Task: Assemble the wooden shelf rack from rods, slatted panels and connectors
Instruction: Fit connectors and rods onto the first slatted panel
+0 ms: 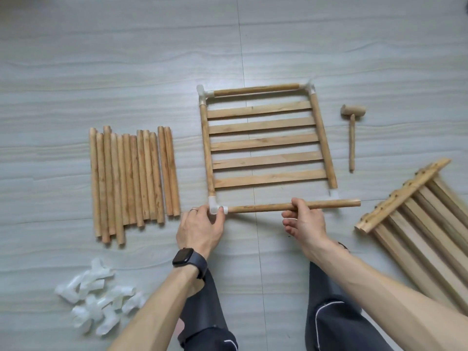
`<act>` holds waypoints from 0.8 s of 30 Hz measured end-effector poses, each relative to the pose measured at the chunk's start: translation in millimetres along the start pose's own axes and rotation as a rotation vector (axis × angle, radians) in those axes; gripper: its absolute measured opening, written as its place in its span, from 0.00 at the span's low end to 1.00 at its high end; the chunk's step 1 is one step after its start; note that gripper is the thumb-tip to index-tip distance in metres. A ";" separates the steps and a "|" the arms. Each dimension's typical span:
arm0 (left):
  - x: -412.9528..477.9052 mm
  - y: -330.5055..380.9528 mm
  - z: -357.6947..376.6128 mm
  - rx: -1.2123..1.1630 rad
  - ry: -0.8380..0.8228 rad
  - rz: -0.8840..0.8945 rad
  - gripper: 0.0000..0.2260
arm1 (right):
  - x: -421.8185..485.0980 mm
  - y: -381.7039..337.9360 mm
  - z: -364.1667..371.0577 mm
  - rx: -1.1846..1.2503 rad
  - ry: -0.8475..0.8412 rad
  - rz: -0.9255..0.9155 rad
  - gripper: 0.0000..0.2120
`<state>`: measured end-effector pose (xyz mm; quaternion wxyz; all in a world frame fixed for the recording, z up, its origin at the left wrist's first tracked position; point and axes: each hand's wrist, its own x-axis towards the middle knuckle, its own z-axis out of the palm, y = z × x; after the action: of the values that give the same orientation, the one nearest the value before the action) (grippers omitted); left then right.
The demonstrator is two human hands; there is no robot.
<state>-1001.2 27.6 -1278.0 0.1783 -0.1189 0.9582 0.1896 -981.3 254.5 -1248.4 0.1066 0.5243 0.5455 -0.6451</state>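
Two hands (200, 225) (305, 220), five slats (264, 142), one mallet (353, 111)

Pale tan rods (131, 178), translucent white connectors (101, 305) — grey wood-grain floor (101, 59) (black watch (186, 257), dark band)

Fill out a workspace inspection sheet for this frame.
Surface: grey wood-look floor.
Job's things: slatted panel, three sides framed; fourth rod entering the near-left corner connector, right end unjoined; loose rods at left; connector pile; spare panels at right; wooden mallet.
Clutter: nothing seen.
Grippers: left hand pinches corner connector; right hand grips fourth rod.
Cables: nothing seen.
Surroundings: knees, wristwatch.
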 end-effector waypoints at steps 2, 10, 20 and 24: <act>0.7 0.2 0.0 0.022 -0.022 0.004 0.19 | 1.3 3.0 0.3 0.021 -0.012 0.033 0.11; 3.4 2.8 -0.7 0.094 -0.027 0.033 0.21 | 3.5 2.2 -8.2 0.126 -0.061 0.090 0.11; 9.1 -6.6 0.4 0.001 -0.078 0.097 0.18 | 8.4 4.7 9.2 0.137 -0.206 0.184 0.12; 8.8 -5.6 -1.9 0.096 -0.039 0.037 0.24 | 14.4 6.0 12.4 0.106 -0.259 0.240 0.13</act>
<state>-1008.1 20.4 -1281.5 0.1991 -0.0887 0.9645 0.1490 -990.1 248.4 -1265.2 0.2244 0.5031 0.4260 -0.7176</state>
